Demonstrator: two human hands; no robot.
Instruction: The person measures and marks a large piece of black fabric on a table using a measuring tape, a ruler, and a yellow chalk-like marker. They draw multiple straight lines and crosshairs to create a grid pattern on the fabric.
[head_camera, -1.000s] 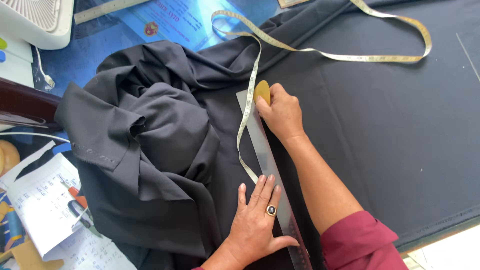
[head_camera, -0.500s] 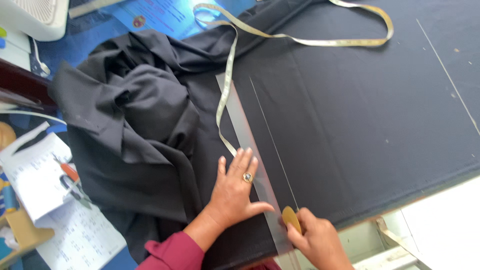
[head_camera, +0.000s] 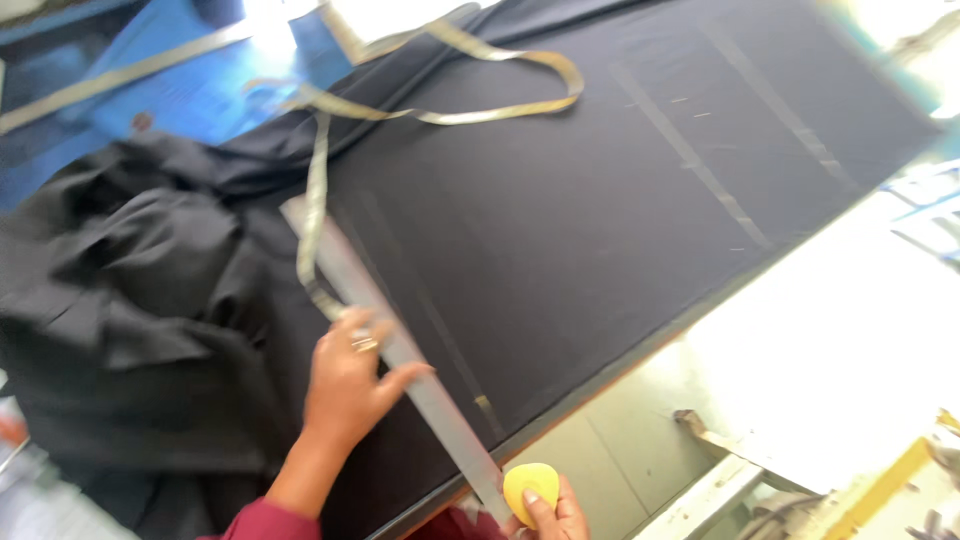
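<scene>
My left hand (head_camera: 350, 380), with a ring on one finger, lies flat with fingers spread on a long metal ruler (head_camera: 400, 355) that runs diagonally over black cloth (head_camera: 600, 200). At the ruler's near end, by the cloth's front edge, my right hand (head_camera: 550, 512) pinches a round yellow piece of tailor's chalk (head_camera: 530, 486). Faint chalk lines run on the cloth beside the ruler. A yellowish measuring tape (head_camera: 440, 115) loops across the far part of the cloth and hangs down along the ruler.
A bunched heap of dark cloth (head_camera: 130, 300) lies to the left of the ruler. Blue table surface (head_camera: 190, 95) shows at the far left. Beyond the cloth's front edge the pale floor (head_camera: 850, 330) and a metal frame (head_camera: 720, 470) are visible.
My right hand has drawn the chalk along the ruler from its far end to its near end. The view has swung to the right; my left hand stays pressed on the ruler.
</scene>
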